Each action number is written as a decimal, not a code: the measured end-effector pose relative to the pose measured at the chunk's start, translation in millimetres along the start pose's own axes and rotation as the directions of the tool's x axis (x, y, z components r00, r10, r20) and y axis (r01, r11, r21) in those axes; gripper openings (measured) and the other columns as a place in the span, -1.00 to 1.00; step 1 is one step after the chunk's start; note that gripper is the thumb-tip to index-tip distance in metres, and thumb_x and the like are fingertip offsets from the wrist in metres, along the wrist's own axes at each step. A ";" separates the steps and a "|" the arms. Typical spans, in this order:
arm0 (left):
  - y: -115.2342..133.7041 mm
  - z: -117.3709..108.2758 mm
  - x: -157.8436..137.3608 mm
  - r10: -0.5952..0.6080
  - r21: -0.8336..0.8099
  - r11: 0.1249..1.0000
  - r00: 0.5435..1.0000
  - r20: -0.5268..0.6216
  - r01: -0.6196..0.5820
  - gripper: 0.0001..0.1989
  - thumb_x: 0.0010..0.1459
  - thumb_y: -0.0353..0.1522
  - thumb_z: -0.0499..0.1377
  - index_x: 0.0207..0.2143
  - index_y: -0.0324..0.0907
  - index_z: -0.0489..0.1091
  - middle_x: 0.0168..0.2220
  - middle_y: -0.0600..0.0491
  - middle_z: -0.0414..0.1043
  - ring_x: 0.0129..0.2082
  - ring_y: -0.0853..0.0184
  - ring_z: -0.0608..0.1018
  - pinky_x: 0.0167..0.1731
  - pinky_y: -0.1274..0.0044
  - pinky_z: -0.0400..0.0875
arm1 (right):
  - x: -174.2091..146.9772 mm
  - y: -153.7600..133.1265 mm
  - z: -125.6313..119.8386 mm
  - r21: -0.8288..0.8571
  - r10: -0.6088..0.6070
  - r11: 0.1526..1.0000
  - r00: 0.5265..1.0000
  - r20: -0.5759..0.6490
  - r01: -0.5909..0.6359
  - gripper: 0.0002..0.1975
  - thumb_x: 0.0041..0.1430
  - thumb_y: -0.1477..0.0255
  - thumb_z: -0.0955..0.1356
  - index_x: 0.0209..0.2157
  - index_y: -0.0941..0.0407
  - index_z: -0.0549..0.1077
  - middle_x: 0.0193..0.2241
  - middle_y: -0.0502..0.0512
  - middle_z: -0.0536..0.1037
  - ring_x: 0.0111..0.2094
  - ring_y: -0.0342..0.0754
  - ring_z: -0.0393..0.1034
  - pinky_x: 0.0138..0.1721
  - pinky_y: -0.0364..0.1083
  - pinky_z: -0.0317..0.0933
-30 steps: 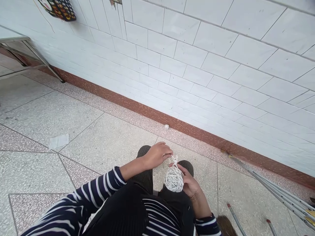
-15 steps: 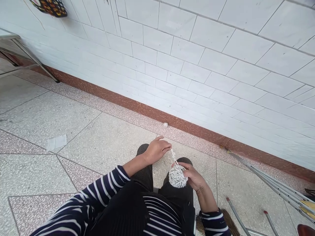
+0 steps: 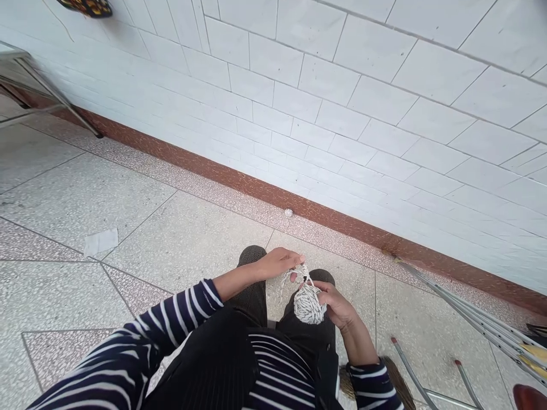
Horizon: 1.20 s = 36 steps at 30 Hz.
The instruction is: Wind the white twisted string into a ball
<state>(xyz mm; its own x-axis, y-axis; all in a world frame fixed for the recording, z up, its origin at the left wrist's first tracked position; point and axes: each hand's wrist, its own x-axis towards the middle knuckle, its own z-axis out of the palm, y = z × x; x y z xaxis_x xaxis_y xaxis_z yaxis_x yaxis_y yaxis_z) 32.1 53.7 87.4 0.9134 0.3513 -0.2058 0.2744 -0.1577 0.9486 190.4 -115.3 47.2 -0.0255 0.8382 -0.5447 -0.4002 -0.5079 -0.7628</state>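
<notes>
Seated, knees forward, looking down at a ball of white cord (image 3: 306, 303) speckled with dark flecks, resting over the right knee. Cupped from the right and below by the right hand (image 3: 337, 304), fingers curled round the ball's far side, thumb up near its top. Pinched in the left hand (image 3: 277, 263), just above and left of the ball: the loose end of the cord (image 3: 294, 274), fingers bunched close together on it, palm turned down. A short loop of slack hanging left of the ball, between hand and ball, not pulled tight. Both forearms in dark sleeves with white stripes (image 3: 179, 319); dark trousers under the ball, two dark shoe tips (image 3: 252, 253) poking out just beyond it.

Beyond the ball, speckled grey floor tiles (image 3: 128, 188) running to a reddish-brown skirting band (image 3: 256, 191), then a white tiled wall (image 3: 342, 91). Against the skirting, straight beyond the ball, a small pale round scrap (image 3: 289, 212); too small to identify. Well left of the ball, a flat white scrap of paper (image 3: 101, 241) on the floor. Far left and beyond it, metal legs of some stand (image 3: 51, 94) at the wall. Right of the ball, a bundle of long grey metal rods (image 3: 470, 316) slanting down from the skirting toward the frame's right edge. Nearer, below and right of the ball, two thin sticks with reddish tips (image 3: 405, 364) and a brown bristly tuft (image 3: 395, 381) beside the right sleeve cuff.
</notes>
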 end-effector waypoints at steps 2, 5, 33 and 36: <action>-2.1 1.2 5.6 -0.054 0.060 0.997 0.998 0.041 0.051 -0.36 0.23 0.03 -0.01 -0.56 -0.29 0.52 -0.70 0.08 0.30 -0.62 0.43 0.26 -0.52 0.56 0.10 | -0.6 -0.4 0.6 -0.018 0.011 1.000 1.000 -0.004 -0.011 -0.53 -0.30 0.52 0.34 -0.22 0.13 0.61 -0.51 -0.01 0.54 -0.65 -0.17 0.24 -0.68 -0.20 0.04; -5.7 0.2 10.2 -0.044 -0.014 0.999 0.990 0.138 0.046 -0.41 0.18 0.03 0.08 -0.59 -0.28 0.52 -0.66 0.06 0.35 -0.60 0.43 0.28 -0.50 0.57 0.14 | -2.9 -0.6 1.2 -0.034 0.020 0.999 1.000 0.002 -0.019 -0.51 -0.29 0.53 0.35 -0.20 0.14 0.60 -0.56 -0.04 0.50 -0.68 -0.17 0.21 -0.73 -0.21 -0.01; 10.1 16.3 9.6 0.056 -0.157 0.980 0.932 -0.357 -0.119 -0.78 0.05 -0.27 0.17 -0.33 -0.23 0.49 -0.34 0.04 0.51 -0.49 0.40 0.45 -0.45 0.59 0.33 | 5.2 3.7 30.2 0.419 -0.155 0.896 0.988 -0.007 0.144 -0.67 -0.20 0.18 0.46 -0.41 0.11 0.57 -0.33 0.18 0.61 -0.18 0.18 0.45 -0.12 0.13 0.31; 6.6 5.3 4.7 0.100 -0.149 0.975 0.923 -0.371 -0.166 -0.78 0.07 -0.25 0.19 -0.34 -0.23 0.49 -0.28 0.01 0.53 -0.31 0.30 0.52 -0.27 0.55 0.39 | -0.8 -4.4 22.5 0.453 -0.188 0.874 0.982 -0.018 0.176 -0.60 -0.30 0.17 0.50 -0.36 0.08 0.58 -0.26 0.18 0.61 -0.11 0.21 0.43 -0.09 0.15 0.30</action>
<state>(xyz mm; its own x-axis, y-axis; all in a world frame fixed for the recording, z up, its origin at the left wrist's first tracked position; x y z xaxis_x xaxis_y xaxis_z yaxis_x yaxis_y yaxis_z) 39.8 49.5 91.4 0.7589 0.6512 -0.0058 0.0715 -0.0743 0.9947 171.6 -109.2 58.9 0.0671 0.9151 -0.3975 -0.7694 -0.2062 -0.6046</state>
